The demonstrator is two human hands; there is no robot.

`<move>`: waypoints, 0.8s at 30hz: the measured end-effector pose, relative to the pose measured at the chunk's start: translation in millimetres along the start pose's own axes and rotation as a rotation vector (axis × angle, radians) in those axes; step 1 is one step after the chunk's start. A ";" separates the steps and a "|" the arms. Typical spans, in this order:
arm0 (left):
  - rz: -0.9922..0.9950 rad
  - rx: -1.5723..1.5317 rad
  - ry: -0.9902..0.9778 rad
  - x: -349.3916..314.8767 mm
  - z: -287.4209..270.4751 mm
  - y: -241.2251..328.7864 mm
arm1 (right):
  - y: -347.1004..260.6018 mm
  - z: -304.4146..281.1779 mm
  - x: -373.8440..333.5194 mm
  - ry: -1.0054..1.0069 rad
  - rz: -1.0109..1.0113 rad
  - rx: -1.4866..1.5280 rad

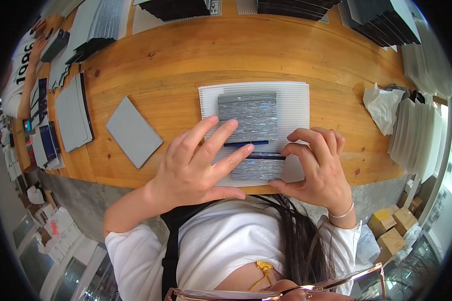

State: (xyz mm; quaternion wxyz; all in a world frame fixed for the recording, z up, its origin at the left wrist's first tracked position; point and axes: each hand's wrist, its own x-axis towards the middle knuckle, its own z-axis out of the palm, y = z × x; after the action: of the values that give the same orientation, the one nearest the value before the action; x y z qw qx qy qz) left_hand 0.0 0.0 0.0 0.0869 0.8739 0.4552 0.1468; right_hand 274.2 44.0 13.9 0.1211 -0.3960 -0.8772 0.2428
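Observation:
On a white ribbed plastic sheet in front of me lies a block of thin grey sheets, its streaked, glinting edges facing up. Nearer to me is a smaller block of the same sheets, with a narrow gap and dark blue-black strips between the two. My left hand spreads its fingers over the left side, its index fingertip at the gap; whether it touches is hard to tell. My right hand pinches the smaller block at its right end, thumb on the near edge and fingers on the far edge.
A flat grey panel and a grey stack lie to the left. Dark stacks line the far edge. Crumpled white paper and upright translucent sheets stand right. Another person's arm shows far left; boxes sit below.

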 end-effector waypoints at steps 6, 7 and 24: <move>-0.002 0.001 -0.029 -5.8 -4.9 -5.7 | 1.8 -3.8 1.2 -0.003 -0.017 -0.025; -0.024 -0.022 -0.018 -6.4 -4.7 -5.5 | 2.9 -4.8 1.5 -0.002 -0.026 -0.026; 0.092 -0.141 -0.004 -35.6 -14.0 -30.0 | 7.4 -10.8 5.1 -0.029 -0.030 -0.002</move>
State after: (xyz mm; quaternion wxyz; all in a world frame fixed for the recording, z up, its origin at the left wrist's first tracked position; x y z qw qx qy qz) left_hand -47.1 -11.9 -1.7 0.1421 0.8860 0.4028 0.1804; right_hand 279.9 55.6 19.3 0.1115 -0.3794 -0.8849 0.2460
